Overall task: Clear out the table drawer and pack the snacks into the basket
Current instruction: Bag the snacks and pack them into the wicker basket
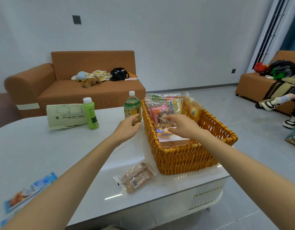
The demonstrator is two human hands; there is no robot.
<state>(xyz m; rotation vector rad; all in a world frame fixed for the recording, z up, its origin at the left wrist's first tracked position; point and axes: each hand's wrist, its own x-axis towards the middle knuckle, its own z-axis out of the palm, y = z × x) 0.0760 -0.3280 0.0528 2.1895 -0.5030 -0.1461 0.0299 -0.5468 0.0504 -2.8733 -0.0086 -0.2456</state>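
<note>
An orange wicker basket [180, 158] stands on the white table [44, 146], filled with snack packets and a blue-and-orange box [170, 137]. My right hand [181, 126] reaches into the basket, fingers spread over a clear packet [161, 120]. My left hand [128, 127] hovers just left of the basket, fingers relaxed, close to a green tea bottle [132, 107]. A clear bag of brown pastry [135, 177] lies in front of the basket. A blue snack packet [27, 191] lies at the table's near left, partly under my left forearm.
A bright green bottle [90, 113] and a pale green paper bag [65, 116] stand at the table's far side. An orange sofa [87, 90] with toys sits behind. A seated person's legs [279, 100] show at the right. The table drawer front [208, 195] is below right.
</note>
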